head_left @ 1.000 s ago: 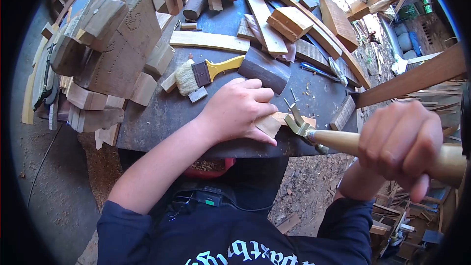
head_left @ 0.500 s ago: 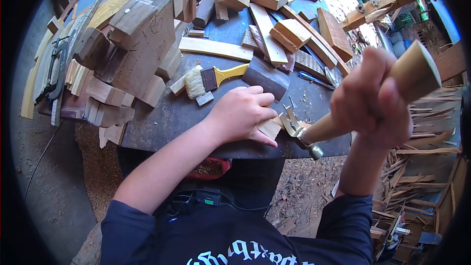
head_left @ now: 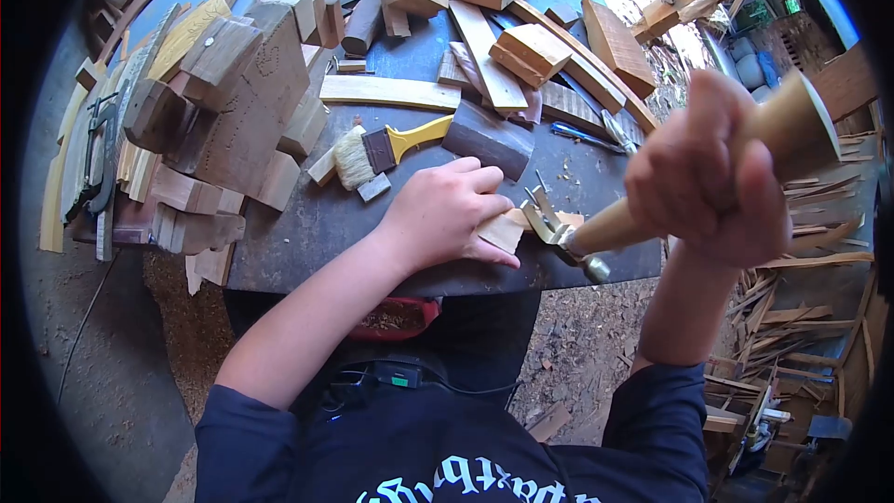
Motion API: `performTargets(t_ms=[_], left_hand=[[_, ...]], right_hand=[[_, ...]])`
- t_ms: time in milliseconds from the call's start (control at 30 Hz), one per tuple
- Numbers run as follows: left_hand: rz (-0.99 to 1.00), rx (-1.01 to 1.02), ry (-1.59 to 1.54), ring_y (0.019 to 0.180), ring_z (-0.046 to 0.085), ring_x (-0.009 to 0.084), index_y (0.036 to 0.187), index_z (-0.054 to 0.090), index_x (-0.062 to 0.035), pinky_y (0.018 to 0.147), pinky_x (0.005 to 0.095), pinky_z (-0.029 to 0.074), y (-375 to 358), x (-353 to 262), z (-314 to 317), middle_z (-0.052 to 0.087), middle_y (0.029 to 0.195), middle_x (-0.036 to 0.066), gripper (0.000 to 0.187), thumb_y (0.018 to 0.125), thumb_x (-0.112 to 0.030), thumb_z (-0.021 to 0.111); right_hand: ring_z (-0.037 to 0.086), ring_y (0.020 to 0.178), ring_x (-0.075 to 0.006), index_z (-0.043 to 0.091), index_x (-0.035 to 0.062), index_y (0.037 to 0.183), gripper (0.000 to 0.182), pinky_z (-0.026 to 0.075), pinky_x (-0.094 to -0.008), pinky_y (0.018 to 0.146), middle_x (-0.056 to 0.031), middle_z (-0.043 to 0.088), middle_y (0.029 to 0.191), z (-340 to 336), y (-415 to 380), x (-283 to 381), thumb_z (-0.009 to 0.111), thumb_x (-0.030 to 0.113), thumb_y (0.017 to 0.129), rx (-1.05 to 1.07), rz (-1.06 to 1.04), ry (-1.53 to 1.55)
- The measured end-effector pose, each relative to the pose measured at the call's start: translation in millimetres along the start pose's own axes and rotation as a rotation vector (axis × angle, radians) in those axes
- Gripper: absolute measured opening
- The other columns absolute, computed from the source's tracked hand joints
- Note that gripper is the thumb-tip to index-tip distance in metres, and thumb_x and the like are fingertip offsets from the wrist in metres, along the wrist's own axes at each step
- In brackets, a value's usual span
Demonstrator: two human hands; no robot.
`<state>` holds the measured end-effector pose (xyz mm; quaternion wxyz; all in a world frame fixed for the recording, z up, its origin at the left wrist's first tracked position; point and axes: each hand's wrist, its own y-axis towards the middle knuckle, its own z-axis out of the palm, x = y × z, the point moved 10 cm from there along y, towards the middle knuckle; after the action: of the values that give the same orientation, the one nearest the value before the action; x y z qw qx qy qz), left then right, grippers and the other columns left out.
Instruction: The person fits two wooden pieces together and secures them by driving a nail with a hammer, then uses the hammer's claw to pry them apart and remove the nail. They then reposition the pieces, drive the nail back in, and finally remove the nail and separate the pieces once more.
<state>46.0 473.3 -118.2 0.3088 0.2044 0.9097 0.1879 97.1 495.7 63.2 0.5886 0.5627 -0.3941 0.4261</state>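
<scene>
My right hand [head_left: 700, 177] is wrapped round the thick wooden handle of a claw hammer [head_left: 610, 226]. The hammer's metal head is low over the front edge of the table, its claw pointing up and left and its round face toward me. Right beside the claw, my left hand [head_left: 453, 214] presses a small pale wood block [head_left: 503, 231] onto the dark tabletop [head_left: 298, 256], thumb on its near side. A thin nail [head_left: 540, 183] shows just beyond the claw. Behind my left hand lie a yellow-handled paintbrush [head_left: 391, 146] and a dark half-round wood piece [head_left: 489, 138].
Stacked wood blocks [head_left: 247, 102] and a clamp [head_left: 107, 144] crowd the table's left side. Offcuts [head_left: 531, 54] fill the back, near a blue pen-like tool [head_left: 584, 136]. Wood strips [head_left: 792, 307] are piled at the right. A red container [head_left: 396, 317] sits below the table edge.
The view has shifted slightly, so the table's things appear a little further left. Both hands keep their grips, and the hammer head stays beside the wood block with only a small shift.
</scene>
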Motion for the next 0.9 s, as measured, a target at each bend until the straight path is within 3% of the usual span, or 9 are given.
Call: performTargets(t_ms=[167,367,433,567,667,800,833,900], left_hand=[[0.066,-0.034,0.006,0.093,0.062,0.0197,0.096,0.077,-0.0147,0.077,0.0339,0.055,-0.2,-3.5,-1.4,0.059,0.092,0.002,0.059,0.07,-0.068,0.076],[0.073,-0.003,-0.002,0.093,0.062,0.0198,0.096,0.076,-0.013,0.079,0.0343,0.055,0.2,-5.6,-1.3,0.059,0.092,0.002,0.059,0.07,-0.066,0.077],[0.066,-0.001,0.008,0.091,0.062,0.021,0.099,0.076,-0.0116,0.079,0.0353,0.055,0.0,-6.1,-0.3,0.06,0.09,0.003,0.06,0.069,-0.064,0.08],[0.053,0.003,0.038,0.091,0.061,0.0208,0.099,0.076,-0.0108,0.078,0.035,0.054,0.7,-7.7,0.5,0.057,0.089,0.003,0.06,0.07,-0.064,0.079],[0.052,0.004,0.046,0.09,0.061,0.0209,0.099,0.076,-0.0104,0.078,0.0351,0.054,0.9,-8.2,0.9,0.057,0.09,0.003,0.061,0.07,-0.063,0.079],[0.058,-0.017,0.046,0.089,0.061,0.021,0.099,0.076,-0.0104,0.077,0.0348,0.054,0.2,-8.8,-0.9,0.057,0.089,0.003,0.06,0.069,-0.063,0.079],[0.062,-0.027,0.045,0.088,0.061,0.021,0.098,0.076,-0.0104,0.077,0.0347,0.054,0.4,-9.4,-2.0,0.057,0.089,0.003,0.06,0.069,-0.063,0.08],[0.061,-0.029,0.043,0.087,0.06,0.0209,0.098,0.077,-0.0106,0.076,0.0344,0.054,0.6,-10.0,-2.6,0.057,0.089,0.003,0.06,0.069,-0.062,0.08]], right_hand=[[0.033,0.036,-0.0057,0.041,0.0098,0.087,0.036,0.03,-0.0223,0.035,0.0041,0.037,0.052,10.6,28.1,-15.1,0.055,0.037,0.107,0.165,0.104,0.051],[0.032,0.035,-0.0059,0.039,0.0094,0.086,0.041,0.03,-0.0229,0.034,0.0034,0.039,0.051,-5.1,35.5,-27.9,0.057,0.04,0.106,0.085,0.22,0.055],[0.032,0.035,-0.0059,0.039,0.0092,0.086,0.042,0.03,-0.0231,0.033,0.0032,0.039,0.051,-23.2,31.6,-29.6,0.057,0.041,0.106,-0.064,0.256,0.047],[0.033,0.033,-0.0056,0.041,0.0121,0.087,0.035,0.033,-0.0224,0.033,0.004,0.037,0.052,-67.6,7.1,-22.6,0.045,0.038,0.111,-0.474,0.15,0.04],[0.034,0.034,-0.0059,0.046,0.0135,0.084,0.033,0.032,-0.024,0.035,0.005,0.035,0.052,-100.2,-26.9,-14.8,0.057,0.037,0.105,-0.892,0.094,-0.073],[0.034,0.035,-0.0061,0.046,0.0141,0.088,0.031,0.033,-0.0243,0.035,0.0052,0.036,0.054,-113.9,-72.8,-2.7,0.058,0.038,0.105,-1.296,-0.073,-0.177],[0.033,0.036,-0.0048,0.042,0.0134,0.09,0.032,0.033,-0.0211,0.035,0.0071,0.034,0.054,-106.8,-72.2,0.0,0.053,0.038,0.109,-1.287,-0.104,-0.198],[0.034,0.036,-0.0044,0.042,0.0131,0.09,0.034,0.034,-0.0207,0.035,0.0072,0.036,0.054,-76.9,-43.2,2.9,0.051,0.039,0.11,-0.844,-0.075,-0.124]])
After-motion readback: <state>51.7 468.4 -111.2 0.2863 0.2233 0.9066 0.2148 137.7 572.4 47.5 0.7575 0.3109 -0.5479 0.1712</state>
